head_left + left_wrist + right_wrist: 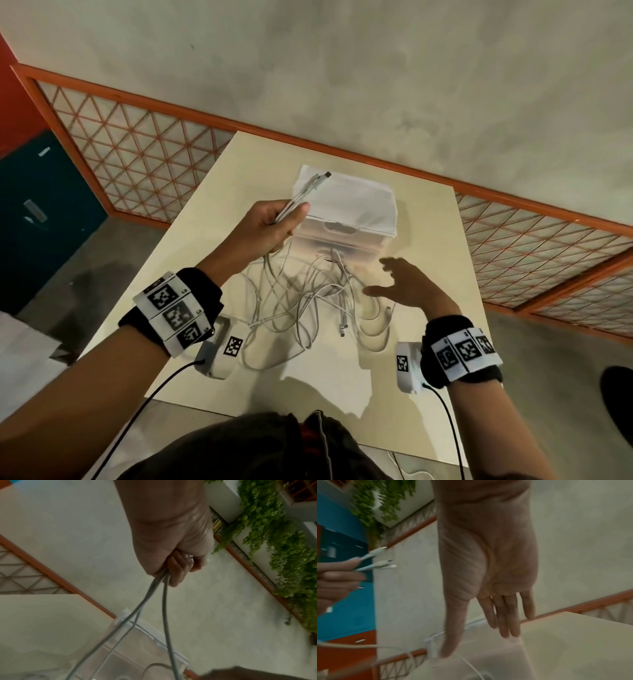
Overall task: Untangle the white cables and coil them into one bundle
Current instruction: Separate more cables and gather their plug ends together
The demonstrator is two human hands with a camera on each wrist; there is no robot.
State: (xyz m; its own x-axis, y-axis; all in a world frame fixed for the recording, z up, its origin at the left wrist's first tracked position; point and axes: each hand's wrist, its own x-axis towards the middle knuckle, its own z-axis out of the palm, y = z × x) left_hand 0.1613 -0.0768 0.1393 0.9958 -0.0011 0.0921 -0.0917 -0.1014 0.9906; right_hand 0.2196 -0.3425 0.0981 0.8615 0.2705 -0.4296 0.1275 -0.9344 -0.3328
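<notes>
A tangle of white cables lies on the cream table in front of me. My left hand is raised above it and grips several cable ends, whose plugs stick out past the thumb. The held strands hang from that fist down to the pile. In the right wrist view the same plugs show at the left. My right hand hovers over the right side of the tangle, fingers straight and spread, holding nothing.
A clear plastic box with a white lid stands just behind the cables. The table's near edge is close to my body. An orange lattice railing and grey floor lie beyond; a leafy plant wall shows in the wrist views.
</notes>
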